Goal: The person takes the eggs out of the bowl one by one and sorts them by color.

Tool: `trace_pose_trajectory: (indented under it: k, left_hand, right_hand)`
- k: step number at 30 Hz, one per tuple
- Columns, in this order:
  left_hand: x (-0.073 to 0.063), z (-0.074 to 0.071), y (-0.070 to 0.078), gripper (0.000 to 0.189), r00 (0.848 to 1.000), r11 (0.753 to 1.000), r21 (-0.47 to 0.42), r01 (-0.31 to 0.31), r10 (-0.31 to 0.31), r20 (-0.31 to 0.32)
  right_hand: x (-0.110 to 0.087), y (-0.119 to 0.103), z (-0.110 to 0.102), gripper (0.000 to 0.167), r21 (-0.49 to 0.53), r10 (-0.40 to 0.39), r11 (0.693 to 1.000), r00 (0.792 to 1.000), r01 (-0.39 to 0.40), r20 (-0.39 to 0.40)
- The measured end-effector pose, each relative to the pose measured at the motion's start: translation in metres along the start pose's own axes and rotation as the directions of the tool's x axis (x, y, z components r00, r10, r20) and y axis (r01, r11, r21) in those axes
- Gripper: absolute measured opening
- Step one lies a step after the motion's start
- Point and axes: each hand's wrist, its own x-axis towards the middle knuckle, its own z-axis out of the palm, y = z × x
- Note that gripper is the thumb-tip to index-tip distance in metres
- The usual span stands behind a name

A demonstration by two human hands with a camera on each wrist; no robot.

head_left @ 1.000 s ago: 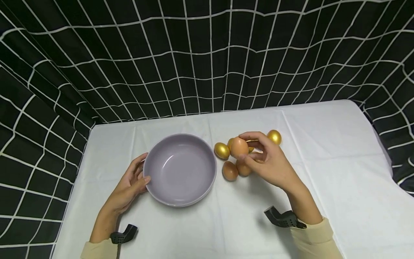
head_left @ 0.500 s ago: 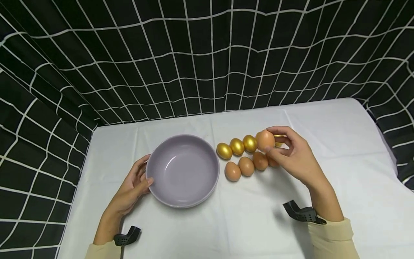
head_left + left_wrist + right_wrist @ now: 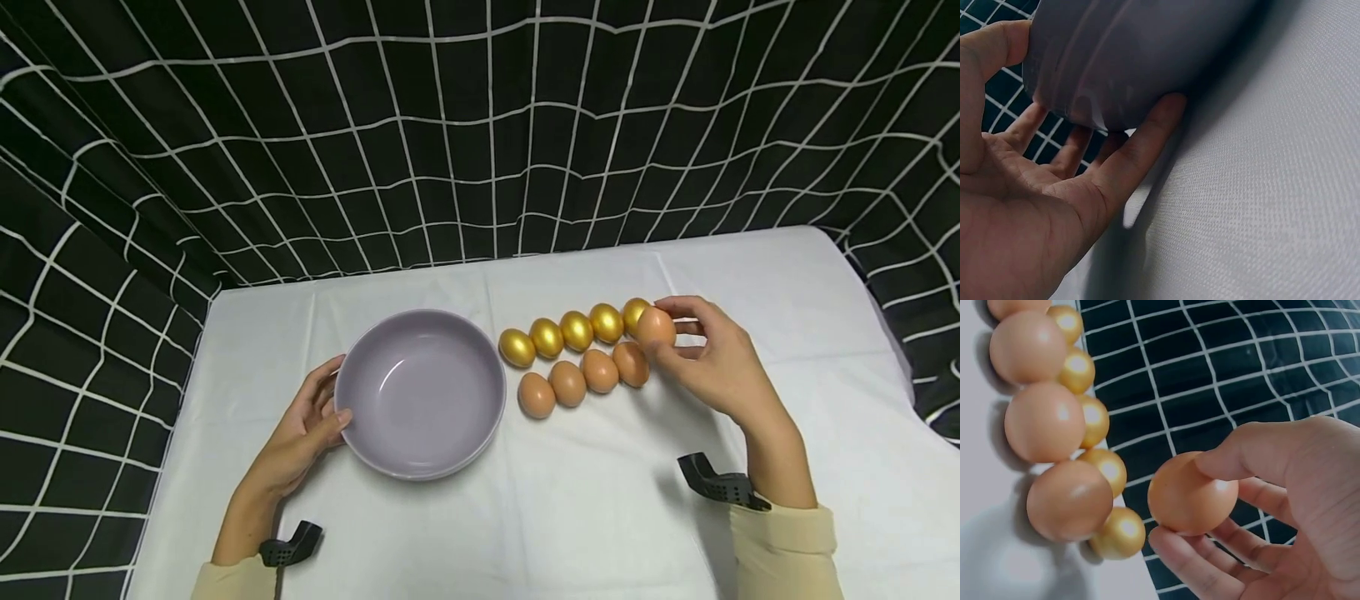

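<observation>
Between thumb and fingers my right hand (image 3: 716,358) pinches a brown egg (image 3: 1188,494), raised above the cloth at the right end of two egg rows. The back row is several gold eggs (image 3: 577,331); the front row is several brown eggs (image 3: 567,383) lying side by side. My left hand (image 3: 303,429) grips the left side of a round mauve bowl (image 3: 420,408), thumb over the rim and fingers against the outer wall, as the left wrist view also shows. Nothing lies inside the bowl.
A white cloth (image 3: 585,508) covers the table. Behind it and along both sides hangs a black curtain (image 3: 450,150) with a white grid. Each wrist wears a black camera mount (image 3: 723,485).
My right hand has carried the brown egg rightward along the rows, uncovering the gold and brown eggs that it hid. My left hand and the bowl have stayed put.
</observation>
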Motion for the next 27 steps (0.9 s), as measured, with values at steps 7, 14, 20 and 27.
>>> trace_pose_trajectory:
  k: [7, 14, 20, 27]
  left_hand:
    - [0.002, 0.001, -0.001, 0.075, 1.000, 1.000, -0.002, 0.007, -0.007, 0.004]
    - [0.001, -0.001, 0.001, 0.075, 1.000, 1.000, 0.001, 0.009, -0.009, -0.004]
    - [0.000, -0.002, 0.002, 0.075, 1.000, 1.000, -0.006, 0.008, -0.008, -0.014]
    - [-0.001, 0.000, 0.002, 0.075, 1.000, 1.000, -0.005, 0.010, -0.010, -0.011]
  right_hand:
    - [-0.001, 0.014, -0.001, 0.045, -0.065, -0.006, 0.998, 1.000, 0.008, 0.023]
    - [-0.002, 0.017, -0.001, 0.048, -0.107, 0.000, 0.994, 0.999, 0.004, 0.038]
    - [0.002, 0.019, -0.002, 0.048, -0.161, 0.012, 0.987, 0.998, -0.002, 0.063]
    - [0.003, 0.025, 0.001, 0.046, -0.252, 0.038, 0.968, 0.995, -0.014, 0.089]
